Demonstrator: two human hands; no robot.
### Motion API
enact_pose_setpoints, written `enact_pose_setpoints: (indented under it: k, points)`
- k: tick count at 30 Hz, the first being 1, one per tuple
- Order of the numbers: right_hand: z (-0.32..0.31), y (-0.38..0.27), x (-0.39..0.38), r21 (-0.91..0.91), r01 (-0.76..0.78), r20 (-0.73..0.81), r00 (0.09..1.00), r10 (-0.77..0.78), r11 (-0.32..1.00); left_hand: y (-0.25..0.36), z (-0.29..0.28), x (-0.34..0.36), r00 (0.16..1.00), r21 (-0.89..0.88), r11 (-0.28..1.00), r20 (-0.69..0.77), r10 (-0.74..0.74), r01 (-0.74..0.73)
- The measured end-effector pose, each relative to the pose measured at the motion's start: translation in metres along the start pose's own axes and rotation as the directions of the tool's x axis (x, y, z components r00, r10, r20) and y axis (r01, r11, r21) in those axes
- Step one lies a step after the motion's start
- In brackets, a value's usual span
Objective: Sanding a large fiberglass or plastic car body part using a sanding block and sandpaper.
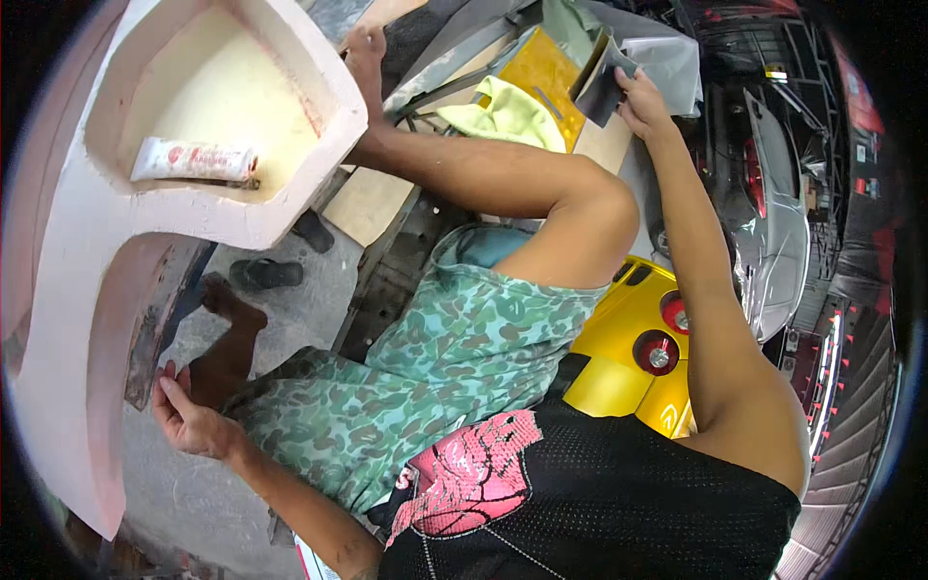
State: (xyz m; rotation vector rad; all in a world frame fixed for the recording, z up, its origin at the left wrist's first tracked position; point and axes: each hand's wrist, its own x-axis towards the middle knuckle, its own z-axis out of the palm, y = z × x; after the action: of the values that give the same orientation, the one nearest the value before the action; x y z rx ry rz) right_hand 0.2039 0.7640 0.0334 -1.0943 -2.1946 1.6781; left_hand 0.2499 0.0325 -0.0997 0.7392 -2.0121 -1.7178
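Note:
My right hand [641,104] reaches to the upper right, thumb and fingers closed on the edge of a dark grey sheet that looks like sandpaper [601,85]. The sheet is bent and hangs over a yellow board [539,75] and a pale yellow-green cloth [507,114]. At the lower left my left hand [193,423] is held palm up, fingers loosely curled and apart, with nothing visible in it. Beside it stands a large pale pinkish-white moulded part [68,329]. In that part's hollow lies a white tube with red print [193,160].
My bent leg [522,179] lies across the middle. Sandals [266,275] rest on the grey floor by my other foot. Wooden boards [372,205] lie below the moulded part. A yellow car body with round red lights [628,353] and a silver car [773,232] stand to the right.

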Motion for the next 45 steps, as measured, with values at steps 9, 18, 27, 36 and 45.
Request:
enact_pose_setpoints:
  k: [9,18,27,36,45]
  points:
    - [0.111,-0.06,-0.054,0.203,0.103,0.433,0.882,-0.184,0.974,0.05,0.021,-0.025,0.991,0.004,0.999,0.123,0.05,-0.05]
    - [0.324,-0.088,-0.257,-0.041,-0.697,0.987,0.081,0.135,0.716,0.11,0.064,-0.073,0.768,-0.515,0.812,0.626,0.137,0.275]
    - [0.387,-0.036,-0.307,-0.092,-0.555,0.982,0.088,0.168,0.827,0.115,-0.007,-0.068,0.943,-0.825,0.469,0.217,-0.252,0.315]
    - [0.374,0.013,-0.267,-0.282,-0.046,0.954,0.091,0.285,0.958,0.079,-0.172,0.041,0.494,0.191,0.981,-0.857,0.146,0.041]
    - [0.334,0.011,-0.242,-0.324,0.104,0.944,0.098,0.314,0.94,0.042,-0.164,0.128,0.642,0.643,0.765,-0.593,0.486,0.015]
